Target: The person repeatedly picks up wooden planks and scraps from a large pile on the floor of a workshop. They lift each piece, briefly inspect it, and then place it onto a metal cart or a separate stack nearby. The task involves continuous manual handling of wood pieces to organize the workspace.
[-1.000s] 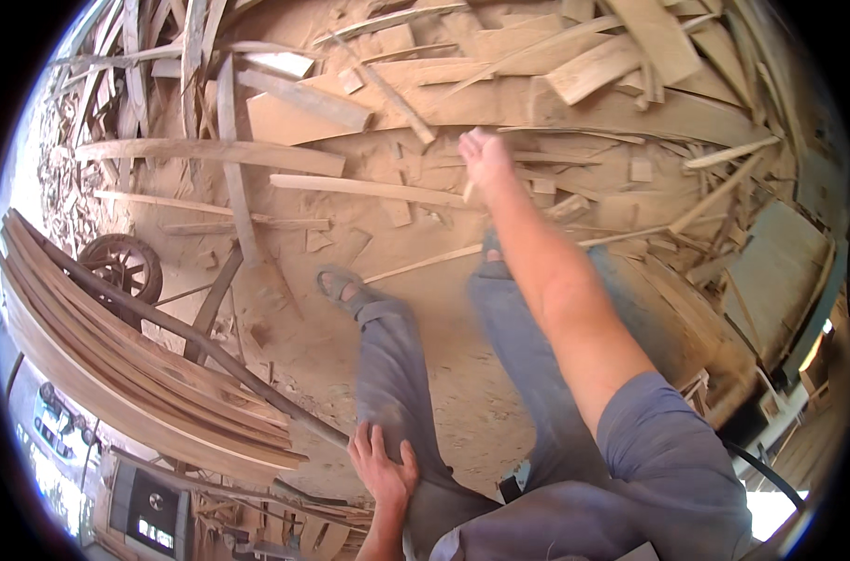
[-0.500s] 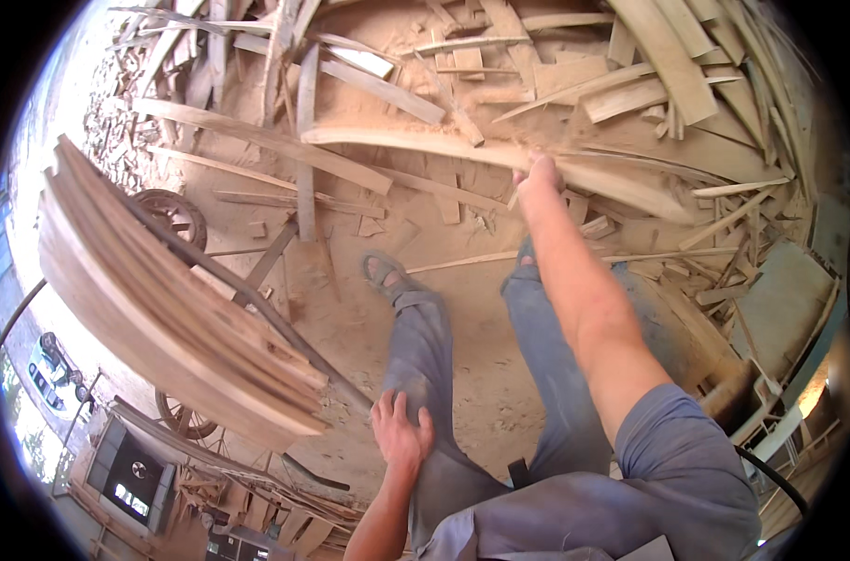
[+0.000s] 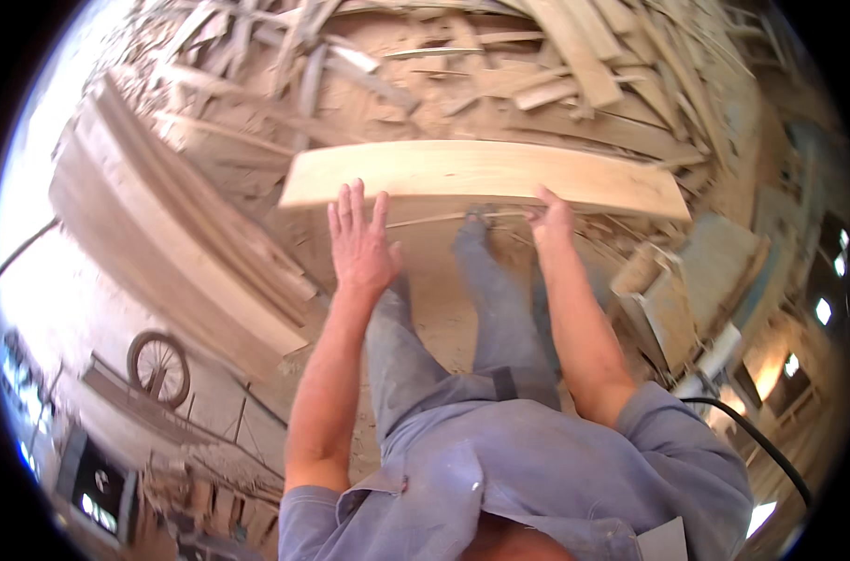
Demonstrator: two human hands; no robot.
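Sawdust-covered workshop floor (image 3: 443,327), scrap wood pile (image 3: 537,65) beyond, stacked long boards (image 3: 172,252) at left, spoked wheel (image 3: 159,368) lower left, bright daylight along left edge.

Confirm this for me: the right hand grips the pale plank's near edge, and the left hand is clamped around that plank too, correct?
Not quite. In the head view the left hand is open, fingers spread, not clamped around the pale plank. The right hand does grip its near edge.
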